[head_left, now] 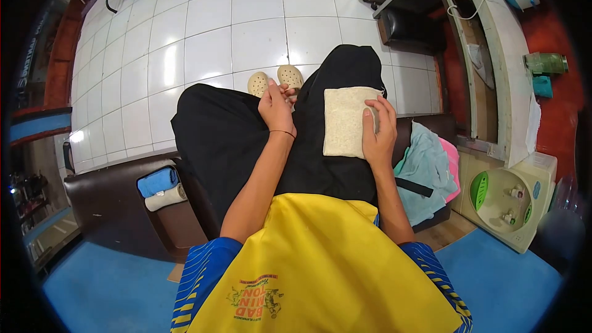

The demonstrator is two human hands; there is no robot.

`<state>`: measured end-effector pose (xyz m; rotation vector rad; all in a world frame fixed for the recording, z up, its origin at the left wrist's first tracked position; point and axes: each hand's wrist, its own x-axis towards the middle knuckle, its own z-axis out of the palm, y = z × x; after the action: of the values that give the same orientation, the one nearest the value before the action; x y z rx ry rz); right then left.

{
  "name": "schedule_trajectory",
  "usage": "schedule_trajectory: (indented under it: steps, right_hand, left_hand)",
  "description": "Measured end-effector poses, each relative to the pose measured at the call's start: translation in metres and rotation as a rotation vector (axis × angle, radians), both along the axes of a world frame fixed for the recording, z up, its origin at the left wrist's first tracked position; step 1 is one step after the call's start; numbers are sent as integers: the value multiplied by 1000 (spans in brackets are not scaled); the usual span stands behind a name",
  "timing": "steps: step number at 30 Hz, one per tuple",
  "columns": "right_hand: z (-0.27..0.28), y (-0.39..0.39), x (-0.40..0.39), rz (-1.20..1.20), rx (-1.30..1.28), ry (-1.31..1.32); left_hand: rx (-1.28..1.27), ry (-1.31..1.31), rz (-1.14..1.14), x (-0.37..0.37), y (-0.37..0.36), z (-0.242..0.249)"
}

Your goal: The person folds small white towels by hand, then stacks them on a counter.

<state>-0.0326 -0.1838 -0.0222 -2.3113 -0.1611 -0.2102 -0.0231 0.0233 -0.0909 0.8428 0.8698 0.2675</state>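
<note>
I sit with black trousers [228, 142] over both legs. A folded cream towel [346, 121] lies flat on my right thigh. My right hand [378, 131] rests on the towel's right edge, fingers spread and pressing it down. My left hand [275, 108] hovers between my knees with the fingers curled together; whether it pinches anything is too small to tell. A thin dark band circles my left wrist. Beige perforated clogs [275, 78] show on my feet beyond the knees.
A brown bench [111, 191] carries a rolled blue towel [156, 181] and a rolled cream towel [163, 197] at my left. A pile of teal and pink towels [425, 172] lies at my right. A water dispenser [512, 200] stands far right. White floor tiles [203, 31] stretch ahead.
</note>
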Motion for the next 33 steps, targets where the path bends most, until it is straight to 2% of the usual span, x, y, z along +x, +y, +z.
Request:
schedule_trajectory:
  steps: [2,4,5,8,9,11,13,15,16,17,18,21,23,26,28,33]
  right_hand:
    - [0,-1,0,-2,10,-2]
    - [-2,-2,0,-4,14,-10]
    - [-3,-3,0,-4,18,-17]
    - [-14,-11,-2,-102,78,-32]
    - [-17,-14,-1,-166,133,14]
    - [-9,-25,-1,-249,246,281]
    - [-11,-35,-5,-246,337,323]
    - [5,-36,-14,-201,300,207]
    - [9,-41,-19,-140,203,150]
    - [26,-41,-22,25,41,5]
    - [42,-40,-23,191,-122,-140]
    - [54,-38,-33,441,-156,81]
    - [57,-32,-35,426,-104,124]
    - [55,-28,-34,420,-177,116]
    - [49,-26,-35,383,-161,31]
    - [47,-39,-34,442,-172,-80]
  left_hand:
    - [94,3,-23,0,-4,0]
    - [618,-100,142,3,-17,17]
    - [690,-110,107,3,-16,20]
    - [829,-167,-474,-9,-7,37]
    - [821,-142,-583,-13,-12,50]
    - [869,-85,-796,-23,-25,72]
    - [1152,-193,-771,-39,-38,59]
    - [1219,-157,-869,-50,-40,86]
    - [1344,-252,-859,-53,-39,98]
    - [1468,-347,-842,-55,-38,107]
    - [1431,-473,-912,-55,-34,112]
    - [1207,-677,-1264,-66,-24,106]
    - [1245,-665,-1252,-70,-23,106]
    - [1333,-616,-1233,-73,-26,102]
    - [1459,-595,-1107,-73,-31,93]
    - [1431,-617,-971,-72,-26,88]
